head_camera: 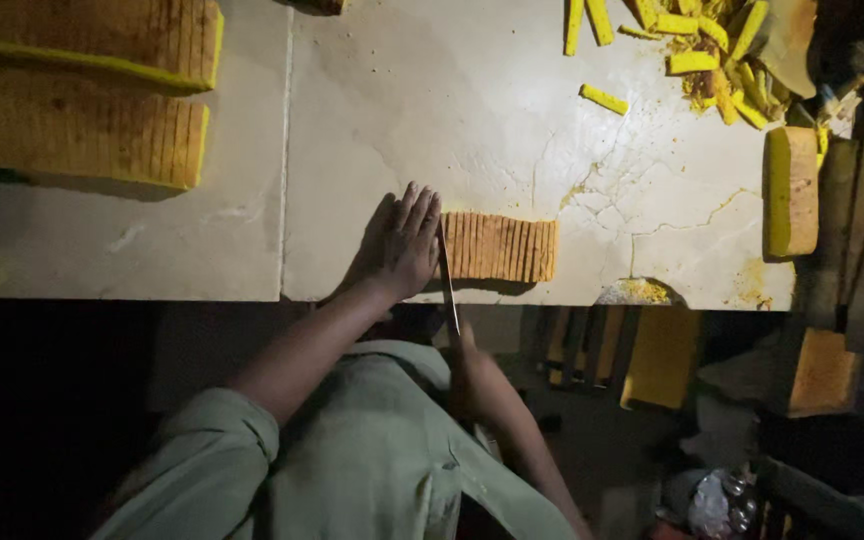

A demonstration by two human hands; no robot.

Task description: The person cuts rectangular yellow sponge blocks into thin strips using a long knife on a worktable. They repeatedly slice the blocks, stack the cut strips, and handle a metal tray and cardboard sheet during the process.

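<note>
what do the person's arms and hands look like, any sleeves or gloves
Both hands are bare, no gloves. The left hand shows no rings or watch that I can make out. The right hand is partly hidden in shadow. The person wears a pale green shirt with sleeves pushed up near the elbows, leaving the forearms uncovered.

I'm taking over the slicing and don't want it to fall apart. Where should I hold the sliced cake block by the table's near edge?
Probably flat from above, palm over the uncut end, as the left hand does now. The block is already cut into thin upright slices, so pinching its sides could split them. Keep fingers left of the knife, which the right hand holds at the block's left end.
</note>
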